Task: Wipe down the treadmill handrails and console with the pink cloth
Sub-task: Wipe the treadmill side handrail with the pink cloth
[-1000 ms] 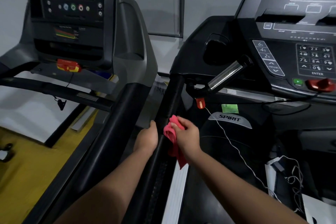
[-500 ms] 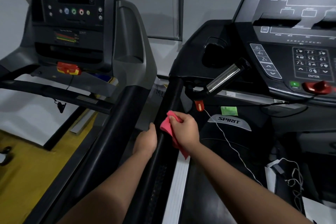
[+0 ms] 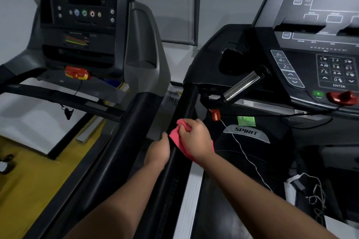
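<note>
"Pink cloth (image 3: 175, 137), where is it?"

"Bunched in the right hand (image 3: 196, 139), fingers curled round it, pressed on the Spirit treadmill's black handrail (image 3: 186, 99), partway up. The left hand (image 3: 158, 151) grips the same rail just beside it, thumb on top."

"So which step?"

"Wiping that rail, I'd say. The console (image 3: 320, 60) is well apart from both hands, so likely not done yet."

"Next?"

"Probably slide the cloth up towards the rail's top with firm pressure, then work round the chrome pulse grip (image 3: 240, 86) and the red safety clip (image 3: 215, 114)."
</note>
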{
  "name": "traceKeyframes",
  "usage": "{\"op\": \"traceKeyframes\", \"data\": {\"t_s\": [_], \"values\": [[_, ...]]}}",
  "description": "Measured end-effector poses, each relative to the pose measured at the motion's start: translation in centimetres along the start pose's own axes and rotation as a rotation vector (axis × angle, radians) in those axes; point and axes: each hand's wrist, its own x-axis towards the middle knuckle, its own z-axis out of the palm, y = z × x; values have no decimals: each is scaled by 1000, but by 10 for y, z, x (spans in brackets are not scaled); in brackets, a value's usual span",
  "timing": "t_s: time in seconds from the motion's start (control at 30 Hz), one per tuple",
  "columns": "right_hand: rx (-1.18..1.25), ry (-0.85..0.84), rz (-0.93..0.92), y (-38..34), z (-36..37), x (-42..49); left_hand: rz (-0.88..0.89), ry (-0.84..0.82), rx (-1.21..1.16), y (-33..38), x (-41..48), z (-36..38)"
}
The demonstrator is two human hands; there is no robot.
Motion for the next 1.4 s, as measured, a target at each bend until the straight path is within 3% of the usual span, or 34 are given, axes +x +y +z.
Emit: {"op": "traceKeyframes", "data": {"t_s": [0.17, 0.37, 0.57, 0.77, 0.93, 1.0, 1.1, 1.23, 1.4], "values": [[-77, -97, -67, 8, -1, -27, 1, -16, -54, -3, 5, 3], [-29, -26, -22, 2, 3, -4, 1, 1, -42, -1, 2, 2], [-1, -63, -117, 20, 5, -35, -16, -13, -52, -2, 4, 3], [31, 7, 6, 4, 3, 3, 2, 18, 4, 1, 0, 1], [66, -6, -72, 12, 19, -31, 0, -9, -69, -3, 5, 3], [239, 24, 12, 22, 22, -42, -5, -6, -51, -2, 4, 3], [440, 38, 284, 31, 29, -38, -19, -9, -18, -1, 2, 1], [930, 63, 645, 30, 41, -11, -30, -10, -8, -1, 2, 2], [1006, -170, 816, 24, 39, -1, -37, 2, -15, 2, -1, 0]]}}
